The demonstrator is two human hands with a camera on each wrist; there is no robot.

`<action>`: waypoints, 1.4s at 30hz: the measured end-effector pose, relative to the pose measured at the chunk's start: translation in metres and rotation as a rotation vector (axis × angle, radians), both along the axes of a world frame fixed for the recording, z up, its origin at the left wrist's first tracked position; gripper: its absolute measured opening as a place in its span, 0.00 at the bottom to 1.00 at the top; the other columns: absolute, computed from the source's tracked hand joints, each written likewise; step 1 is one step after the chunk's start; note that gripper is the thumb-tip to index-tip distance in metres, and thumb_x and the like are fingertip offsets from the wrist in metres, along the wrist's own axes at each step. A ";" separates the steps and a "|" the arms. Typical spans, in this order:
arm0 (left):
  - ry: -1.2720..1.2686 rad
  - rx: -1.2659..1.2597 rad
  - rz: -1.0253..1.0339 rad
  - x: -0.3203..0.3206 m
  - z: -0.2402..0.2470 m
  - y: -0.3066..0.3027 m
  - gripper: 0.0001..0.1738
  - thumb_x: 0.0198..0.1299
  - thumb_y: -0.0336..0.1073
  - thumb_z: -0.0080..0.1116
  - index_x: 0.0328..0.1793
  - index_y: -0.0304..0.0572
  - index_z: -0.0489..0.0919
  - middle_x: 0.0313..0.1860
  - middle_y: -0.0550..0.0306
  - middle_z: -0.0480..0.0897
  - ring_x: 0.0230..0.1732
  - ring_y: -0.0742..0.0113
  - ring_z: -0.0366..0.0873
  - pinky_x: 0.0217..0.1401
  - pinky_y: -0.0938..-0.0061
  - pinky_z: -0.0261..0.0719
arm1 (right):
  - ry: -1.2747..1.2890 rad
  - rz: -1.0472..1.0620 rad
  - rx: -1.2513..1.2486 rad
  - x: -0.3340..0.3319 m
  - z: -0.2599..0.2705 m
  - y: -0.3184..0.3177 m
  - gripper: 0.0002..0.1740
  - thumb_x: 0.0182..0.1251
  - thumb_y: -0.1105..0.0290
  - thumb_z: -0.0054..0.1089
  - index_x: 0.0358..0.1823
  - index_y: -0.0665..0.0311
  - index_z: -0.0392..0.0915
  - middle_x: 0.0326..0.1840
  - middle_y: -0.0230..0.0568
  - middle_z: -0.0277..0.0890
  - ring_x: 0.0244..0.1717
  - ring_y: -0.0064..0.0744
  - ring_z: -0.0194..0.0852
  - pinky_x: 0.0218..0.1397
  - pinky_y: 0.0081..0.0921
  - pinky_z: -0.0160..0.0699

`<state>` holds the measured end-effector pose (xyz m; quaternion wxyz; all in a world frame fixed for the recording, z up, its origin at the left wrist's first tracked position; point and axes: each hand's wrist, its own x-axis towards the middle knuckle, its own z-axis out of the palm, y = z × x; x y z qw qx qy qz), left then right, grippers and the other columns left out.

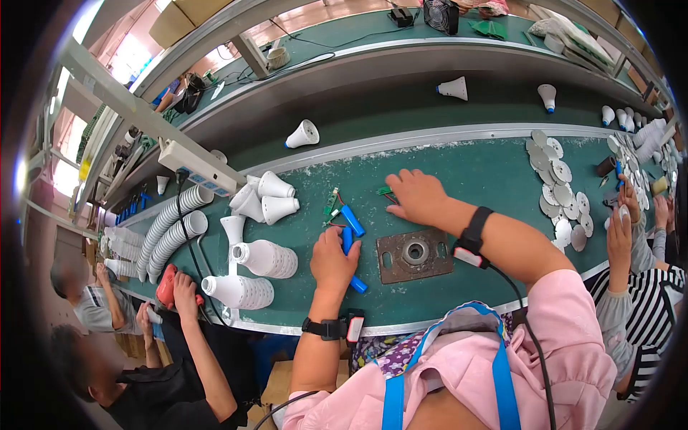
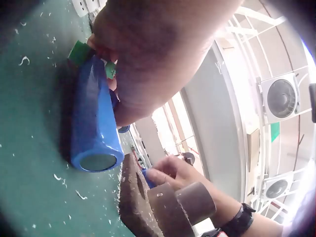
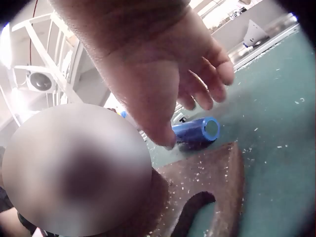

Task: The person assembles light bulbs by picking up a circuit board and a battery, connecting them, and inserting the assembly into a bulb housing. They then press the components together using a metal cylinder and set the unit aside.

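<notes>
In the head view my left hand curls over a blue cylinder, thumb along its side. Blue also shows below the thumb. The left wrist view has a blue cylinder under this hand, a green board at its far end. Another blue cylinder lies just beyond, beside a green board with wires. My right hand is spread over the table, a small green board by its fingertips. The right wrist view shows its fingers loosely bent, holding nothing visible.
A brown metal plate with a round hub lies between the forearms. White cone-shaped housings and stacked white cups stand left. Silver discs are piled right. A ledge crosses behind. People sit at both sides.
</notes>
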<state>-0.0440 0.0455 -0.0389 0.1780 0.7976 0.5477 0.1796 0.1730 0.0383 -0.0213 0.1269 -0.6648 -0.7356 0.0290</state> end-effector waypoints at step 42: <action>0.072 0.591 0.233 -0.107 0.083 0.018 0.17 0.54 0.36 0.58 0.48 0.37 0.72 0.42 0.49 0.72 0.38 0.54 0.71 0.41 0.68 0.70 | 1.272 -0.011 -0.489 -0.030 0.033 -0.121 0.08 0.59 0.70 0.57 0.37 0.66 0.76 0.21 0.26 0.71 0.22 0.12 0.64 0.23 0.13 0.63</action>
